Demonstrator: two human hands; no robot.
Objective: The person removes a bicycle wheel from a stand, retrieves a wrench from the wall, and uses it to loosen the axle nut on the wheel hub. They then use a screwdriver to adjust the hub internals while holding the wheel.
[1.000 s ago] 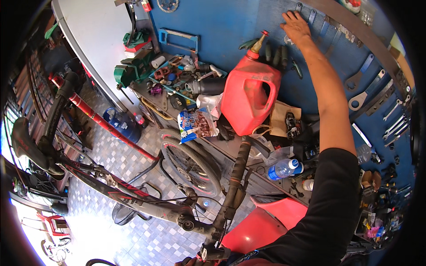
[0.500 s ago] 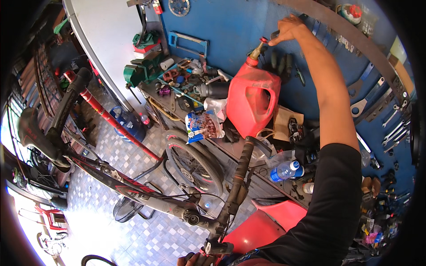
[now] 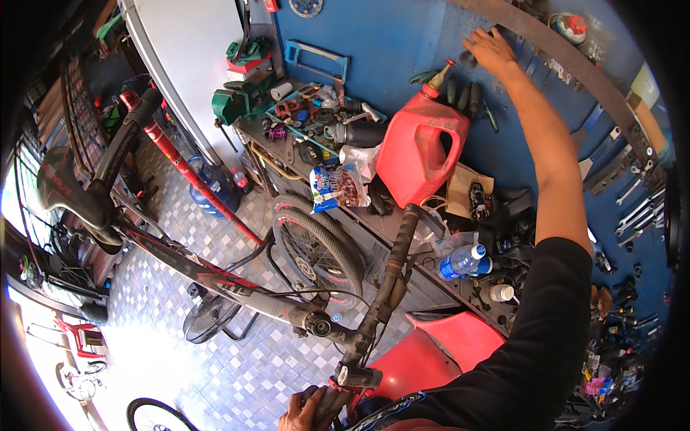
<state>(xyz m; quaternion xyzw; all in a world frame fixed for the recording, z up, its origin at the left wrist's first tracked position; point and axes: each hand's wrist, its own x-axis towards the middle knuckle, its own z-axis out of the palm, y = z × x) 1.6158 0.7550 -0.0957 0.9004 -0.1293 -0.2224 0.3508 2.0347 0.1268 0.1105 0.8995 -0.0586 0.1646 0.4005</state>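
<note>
My right hand (image 3: 490, 52) reaches up to the blue tool wall (image 3: 388, 32), above the spout of a red jerrycan (image 3: 420, 147). A dark, blurred object (image 3: 468, 59) lies against its bent fingers; its kind is too smeared to tell. Just below, several dark-handled tools (image 3: 462, 97) hang on the wall, with slim pliers (image 3: 491, 117) beside them. At the lower edge, my left hand (image 3: 300, 412) is closed round the handlebar grip (image 3: 330, 404) of a dark bicycle (image 3: 215, 280). The bicycle stands across the view, its saddle (image 3: 72, 194) at the left.
The bench (image 3: 374, 219) carries a snack bag (image 3: 338, 188), a water bottle (image 3: 461, 262) and a green vise (image 3: 244, 97). Wheels (image 3: 316, 248) lean beneath it. A red seat (image 3: 417, 359) stands close by me. Wrenches (image 3: 636, 212) hang at right.
My right hand has shifted slightly right, away from the jerrycan's spout, and the dark object with it. The view has moved a little; more of my left hand shows.
</note>
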